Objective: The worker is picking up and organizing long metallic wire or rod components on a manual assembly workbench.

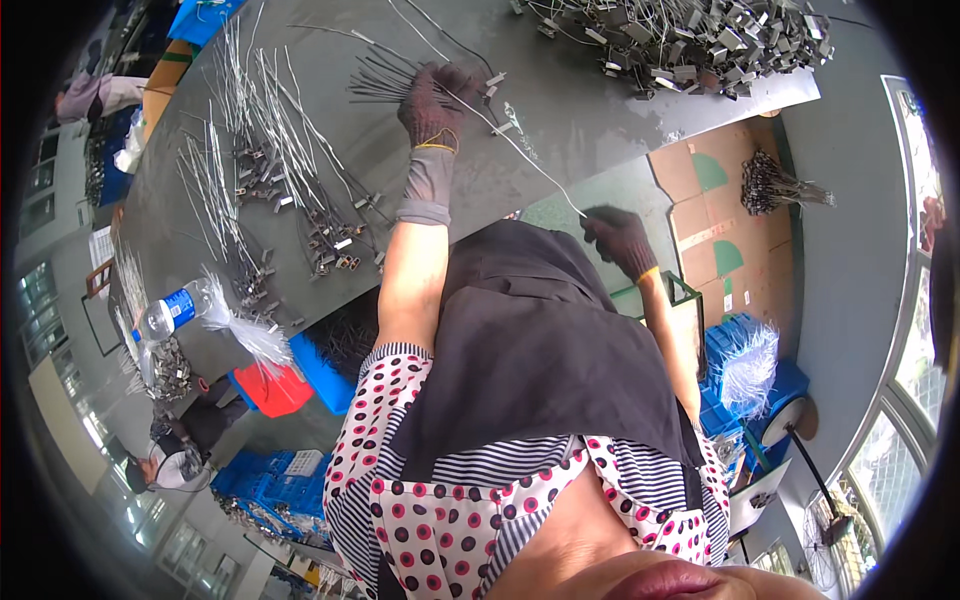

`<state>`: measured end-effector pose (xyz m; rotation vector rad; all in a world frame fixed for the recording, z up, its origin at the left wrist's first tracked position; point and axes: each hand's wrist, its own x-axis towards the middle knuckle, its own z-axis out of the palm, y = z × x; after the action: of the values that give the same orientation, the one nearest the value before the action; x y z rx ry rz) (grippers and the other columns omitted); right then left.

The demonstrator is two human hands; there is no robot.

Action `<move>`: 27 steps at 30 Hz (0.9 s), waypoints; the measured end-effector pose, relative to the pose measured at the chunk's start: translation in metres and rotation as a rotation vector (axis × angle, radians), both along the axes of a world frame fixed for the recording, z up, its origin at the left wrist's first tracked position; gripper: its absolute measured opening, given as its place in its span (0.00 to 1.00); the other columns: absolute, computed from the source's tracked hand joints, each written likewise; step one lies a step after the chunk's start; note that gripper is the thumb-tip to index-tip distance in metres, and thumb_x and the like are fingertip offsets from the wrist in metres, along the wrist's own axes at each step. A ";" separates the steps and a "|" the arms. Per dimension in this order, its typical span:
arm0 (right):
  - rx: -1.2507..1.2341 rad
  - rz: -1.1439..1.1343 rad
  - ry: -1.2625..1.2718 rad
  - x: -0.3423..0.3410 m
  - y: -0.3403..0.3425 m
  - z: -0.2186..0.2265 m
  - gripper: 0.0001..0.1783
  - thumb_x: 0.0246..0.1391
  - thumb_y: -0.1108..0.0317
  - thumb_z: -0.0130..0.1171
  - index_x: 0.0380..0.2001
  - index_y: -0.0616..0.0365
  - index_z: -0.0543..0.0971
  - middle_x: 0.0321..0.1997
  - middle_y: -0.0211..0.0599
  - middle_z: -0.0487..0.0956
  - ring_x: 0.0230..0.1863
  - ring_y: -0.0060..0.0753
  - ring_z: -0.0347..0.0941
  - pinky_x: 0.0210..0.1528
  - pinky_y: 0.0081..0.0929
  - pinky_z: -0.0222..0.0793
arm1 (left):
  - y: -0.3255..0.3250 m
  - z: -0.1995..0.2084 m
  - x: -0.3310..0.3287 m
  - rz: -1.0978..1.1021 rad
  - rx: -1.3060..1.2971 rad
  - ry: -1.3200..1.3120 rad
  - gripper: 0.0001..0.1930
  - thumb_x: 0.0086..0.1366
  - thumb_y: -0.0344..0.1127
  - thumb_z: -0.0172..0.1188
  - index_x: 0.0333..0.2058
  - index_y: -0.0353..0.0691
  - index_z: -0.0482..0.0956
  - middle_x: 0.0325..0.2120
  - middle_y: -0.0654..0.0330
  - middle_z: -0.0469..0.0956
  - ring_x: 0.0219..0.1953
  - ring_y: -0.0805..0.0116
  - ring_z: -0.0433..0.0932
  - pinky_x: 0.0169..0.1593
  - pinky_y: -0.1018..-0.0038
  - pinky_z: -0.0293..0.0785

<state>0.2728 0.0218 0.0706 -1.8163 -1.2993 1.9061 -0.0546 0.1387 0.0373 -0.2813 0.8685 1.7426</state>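
My left hand (432, 104), in a dark knitted glove, is closed on a bundle of thin wires (378, 84) above the grey table; their dark ends fan out to its left, and small metal pieces show at its right. A long pale wire (540, 170) runs from beside that hand down to my right hand (618, 240). The gloved fingers of the right hand are closed at the wire's end, beyond the table's front edge. Further left on the table (330, 205) lie several bunches of wires (270, 130) with small metal pieces at their ends.
A heap of metal-ended wires (700, 45) covers the table's far right. On the right, a wire bundle (775, 185) rests on cardboard (700, 200). A plastic bottle (170, 312), a red bin (275, 388) and blue crates (265, 485) are at left. Other people (185, 450) are farther off.
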 end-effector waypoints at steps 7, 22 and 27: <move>0.137 -0.107 0.164 -0.025 0.035 0.003 0.28 0.60 0.55 0.56 0.55 0.68 0.73 0.32 0.40 0.82 0.20 0.23 0.71 0.19 0.23 0.66 | -0.016 -0.026 0.039 -0.387 0.034 0.640 0.11 0.66 0.36 0.60 0.35 0.31 0.81 0.29 0.55 0.82 0.29 0.61 0.82 0.37 0.60 0.82; 0.205 -0.639 0.466 -0.070 0.137 0.010 0.32 0.67 0.41 0.44 0.54 0.61 0.71 0.55 0.51 0.76 0.42 0.49 0.79 0.40 0.42 0.77 | -0.032 -0.007 0.020 -0.767 -0.245 2.041 0.17 0.65 0.44 0.57 0.47 0.40 0.79 0.36 0.53 0.82 0.38 0.52 0.82 0.40 0.61 0.76; 0.538 -0.537 0.366 -0.031 0.150 0.033 0.32 0.62 0.53 0.57 0.65 0.54 0.65 0.56 0.38 0.79 0.48 0.39 0.80 0.49 0.31 0.75 | -0.052 -0.022 -0.012 -0.515 -0.309 1.393 0.28 0.58 0.59 0.65 0.40 0.36 0.83 0.26 0.58 0.82 0.28 0.61 0.82 0.35 0.64 0.76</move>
<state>0.2419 0.1715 0.1038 -1.2926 -0.9467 1.3457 -0.0671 0.0868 0.0148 1.0154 1.9599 1.1257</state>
